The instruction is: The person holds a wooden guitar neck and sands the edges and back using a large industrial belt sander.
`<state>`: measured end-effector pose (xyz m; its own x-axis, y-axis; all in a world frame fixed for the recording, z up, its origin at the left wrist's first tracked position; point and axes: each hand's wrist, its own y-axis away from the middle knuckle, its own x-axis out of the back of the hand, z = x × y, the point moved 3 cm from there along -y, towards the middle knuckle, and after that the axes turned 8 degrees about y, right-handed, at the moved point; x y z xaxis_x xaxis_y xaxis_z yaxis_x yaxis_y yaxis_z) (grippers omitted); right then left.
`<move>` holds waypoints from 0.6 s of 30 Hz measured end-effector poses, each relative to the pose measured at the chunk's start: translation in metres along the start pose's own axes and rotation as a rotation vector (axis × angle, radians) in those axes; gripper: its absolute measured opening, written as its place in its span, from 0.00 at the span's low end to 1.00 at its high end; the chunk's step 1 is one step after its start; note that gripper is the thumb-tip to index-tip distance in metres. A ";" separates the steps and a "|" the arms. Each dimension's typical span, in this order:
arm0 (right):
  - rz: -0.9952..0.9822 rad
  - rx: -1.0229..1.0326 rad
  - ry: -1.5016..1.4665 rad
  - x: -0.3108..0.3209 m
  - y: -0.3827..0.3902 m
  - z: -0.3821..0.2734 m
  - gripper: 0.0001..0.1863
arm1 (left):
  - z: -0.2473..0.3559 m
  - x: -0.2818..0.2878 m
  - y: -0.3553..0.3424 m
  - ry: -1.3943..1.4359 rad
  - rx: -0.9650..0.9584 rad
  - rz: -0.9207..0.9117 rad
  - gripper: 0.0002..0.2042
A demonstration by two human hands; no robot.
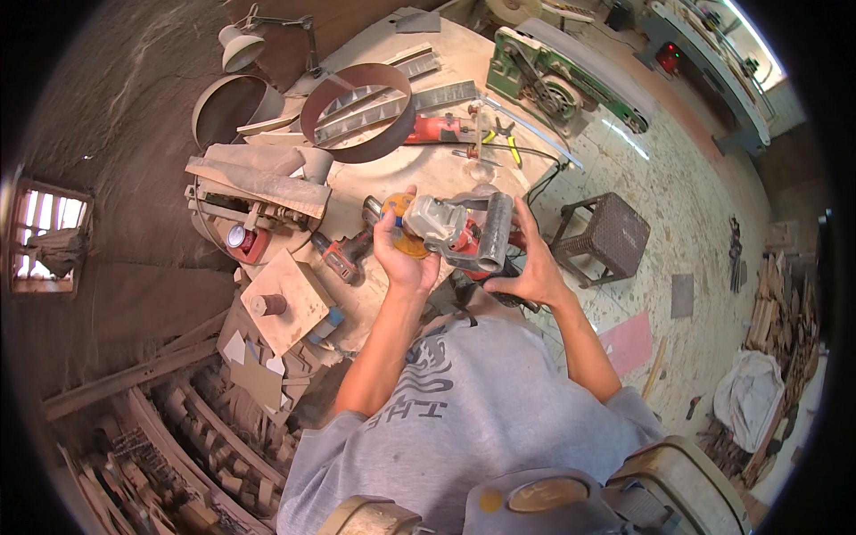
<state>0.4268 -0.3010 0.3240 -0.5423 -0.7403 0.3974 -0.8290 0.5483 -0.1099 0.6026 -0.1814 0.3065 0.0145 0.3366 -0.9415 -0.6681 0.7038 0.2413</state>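
In front of my chest is a red and grey power tool, a sander or polisher (464, 234), with a grey loop handle at its right end. A yellow-orange disc (403, 234) sits at its left end. My left hand (408, 260) grips the tool at that disc, its thumb and fingers around the edge. My right hand (540, 267) is curved around the loop handle side, its fingers partly hidden behind the handle and its thumb below. On the workbench (361, 192), near my left hand, lies a red and grey cordless drill (341, 259).
On the bench are a large metal ring (403, 120), another red power tool (437, 130), yellow-handled pliers (510, 143) and a wooden block with a cylinder (268, 305). A stool (608, 234) stands right, a green belt sander (557, 85) beyond. Wood scraps (776, 303) line the right wall.
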 end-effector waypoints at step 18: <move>-0.158 0.013 -0.058 -0.015 0.007 -0.043 0.57 | 0.019 -0.067 0.012 -0.213 0.084 -0.218 0.29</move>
<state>0.4350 -0.2695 0.3565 -0.4120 -0.8383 0.3572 -0.9060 0.4186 -0.0627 0.6073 -0.1835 0.3767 0.3126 0.2892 -0.9048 -0.5682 0.8202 0.0659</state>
